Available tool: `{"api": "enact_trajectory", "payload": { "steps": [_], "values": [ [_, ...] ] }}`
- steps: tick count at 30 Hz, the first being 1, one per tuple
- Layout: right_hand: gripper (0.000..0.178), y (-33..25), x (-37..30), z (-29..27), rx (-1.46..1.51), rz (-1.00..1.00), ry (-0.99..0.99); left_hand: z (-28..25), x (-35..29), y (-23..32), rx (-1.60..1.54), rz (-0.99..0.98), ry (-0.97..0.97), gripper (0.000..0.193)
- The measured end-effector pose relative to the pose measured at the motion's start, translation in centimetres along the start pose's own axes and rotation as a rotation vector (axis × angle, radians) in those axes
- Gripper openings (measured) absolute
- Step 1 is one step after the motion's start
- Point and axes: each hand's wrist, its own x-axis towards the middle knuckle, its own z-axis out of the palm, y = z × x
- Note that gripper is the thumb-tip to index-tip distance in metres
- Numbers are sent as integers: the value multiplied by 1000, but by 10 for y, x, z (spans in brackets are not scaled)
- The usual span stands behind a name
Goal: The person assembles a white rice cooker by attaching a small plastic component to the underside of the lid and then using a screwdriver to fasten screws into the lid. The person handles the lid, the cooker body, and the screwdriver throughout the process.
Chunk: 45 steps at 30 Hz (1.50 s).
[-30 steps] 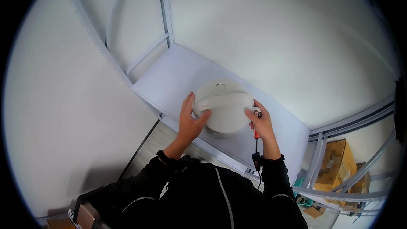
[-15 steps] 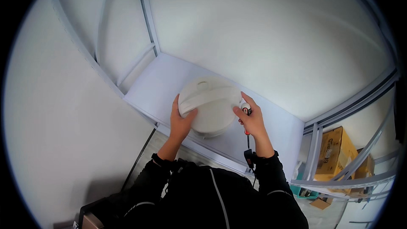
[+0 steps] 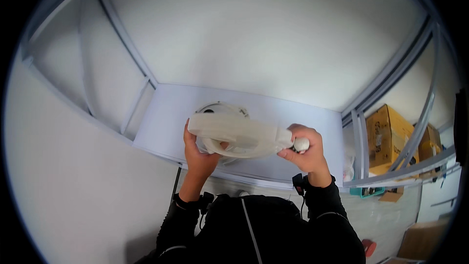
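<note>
Lid: the pale, off-white lid (image 3: 239, 127) is tilting on edge between the two hands; a broad, smooth bar is running along its upper side, a thin rounded rim is curving underneath, and a gap is showing between them; its surface is looking plain and slightly see-through, with some blur
Lid's place: it is hanging above the front middle of the table (image 3: 320, 122); whether it is touching the base below, I cannot tell
Base: a round, whitish base (image 3: 224, 105) is sitting on the table, partly hiding behind the lid; a dark spot is showing at its left
Left hand: the left hand (image 3: 198, 159) is gripping the lid's left end, thumb on the near side, fingers reaching up its outer side
Right hand: the right hand (image 3: 309, 151) is pinching the lid's right end; it is also keeping a round, pale knob (image 3: 301, 144) within its curled fingers
Right side: cardboard boxes (image 3: 386, 137) are standing beyond the table; a teal basket (image 3: 366, 192) is resting lower down
</note>
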Motion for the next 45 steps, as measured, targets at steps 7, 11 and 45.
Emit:
{"api": "enact_trajectory", "payload": {
  "steps": [7,11,45],
  "values": [
    [24,-38,-49,-27,-865,-238,38,57,15,31,-111,132,-270,95],
    [33,-21,-91,-34,-1096,-156,38,74,10,45,-109,139,-421,80],
    [26,85,-227,6,-1125,756,192,79,-78,-15,-206,50,-755,29]
  ]
}}
